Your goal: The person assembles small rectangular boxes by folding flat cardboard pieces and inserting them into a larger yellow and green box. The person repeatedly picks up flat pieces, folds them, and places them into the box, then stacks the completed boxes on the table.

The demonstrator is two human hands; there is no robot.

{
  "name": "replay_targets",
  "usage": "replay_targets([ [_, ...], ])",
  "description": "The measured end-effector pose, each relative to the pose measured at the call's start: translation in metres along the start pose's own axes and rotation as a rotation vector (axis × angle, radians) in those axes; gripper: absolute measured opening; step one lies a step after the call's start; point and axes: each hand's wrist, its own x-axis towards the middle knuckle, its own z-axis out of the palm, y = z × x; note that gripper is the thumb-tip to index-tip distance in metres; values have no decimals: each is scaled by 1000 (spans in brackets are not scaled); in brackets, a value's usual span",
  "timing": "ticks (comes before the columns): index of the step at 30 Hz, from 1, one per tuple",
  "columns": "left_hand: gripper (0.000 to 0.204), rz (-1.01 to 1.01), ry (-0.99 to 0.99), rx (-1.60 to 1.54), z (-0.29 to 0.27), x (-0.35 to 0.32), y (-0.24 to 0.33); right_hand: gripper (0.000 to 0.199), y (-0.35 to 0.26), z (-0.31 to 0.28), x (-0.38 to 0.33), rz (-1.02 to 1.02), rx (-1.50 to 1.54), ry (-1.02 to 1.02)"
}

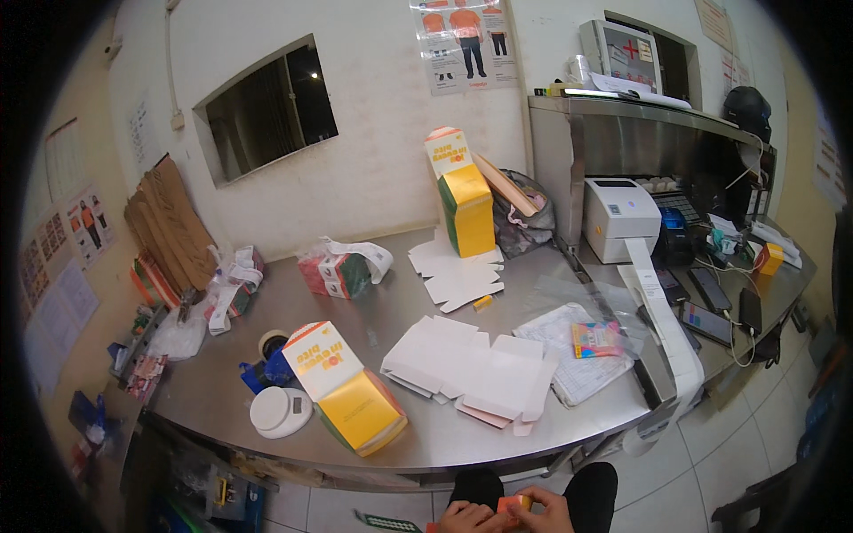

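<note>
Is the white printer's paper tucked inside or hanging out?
Hanging out. A long paper strip comes from the front of the white printer and droops downward.

Light falls softly; edges bow toward black corners

Black trousers [593,497], bare hands [553,510]
</note>
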Motion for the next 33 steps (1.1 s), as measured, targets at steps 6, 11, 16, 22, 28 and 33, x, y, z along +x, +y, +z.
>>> replay_targets([
  [6,18,250,153,187,17,-11,-25,17,-31,-20,-6,-105,-241,-250],
  [11,20,153,52,55,28,-31,-29,20,-44,-32,-12,-1,-234,-371],
  [16,21,124,50,242,41,-43,-36,22,-36,-38,-17,-20,-152,-376],
  [22,23,108,-58,334,35,-46,-28,24,-33,-39,-17,35,-189,-446],
  [28,22,-463,-458,-576,-4,-26,-14,20,-41,-50,-16,44,-321,-571],
  [33,23,-280,-515,-905,10,-21,-36,27,-38,-42,-23,-252,-319,-547],
])
